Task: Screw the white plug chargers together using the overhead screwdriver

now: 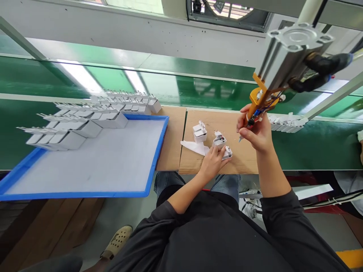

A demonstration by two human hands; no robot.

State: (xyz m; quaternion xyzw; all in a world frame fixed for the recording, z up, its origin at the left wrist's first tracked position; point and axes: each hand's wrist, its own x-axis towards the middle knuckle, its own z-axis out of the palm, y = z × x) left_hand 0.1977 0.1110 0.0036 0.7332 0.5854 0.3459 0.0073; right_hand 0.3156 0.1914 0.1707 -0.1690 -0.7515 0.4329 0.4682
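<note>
My left hand [212, 162] rests on the cardboard, fingers closed around a white plug charger [227, 152]. Touching its fingertips is an open white charger housing [219, 140] with inner parts showing. A third white charger [200, 132] stands just beyond, its pins up. Beside my left hand lies a white, flat, pointed piece [195, 147], perhaps paper or cloth. My right hand [256, 130] grips an orange dispensing tool [252, 113] with a thin pale tip, held above the cardboard to the right of the chargers. The tool hangs under a metal air cylinder [292, 53].
To the left, a blue-rimmed tray [157, 151] carries rows of white chargers [65, 139], pins up. More chargers [287, 124] stand on the green surface [320, 147] at right. A cardboard sheet [244, 160] covers the bench before me. A co-worker's shoe [120, 238] shows below.
</note>
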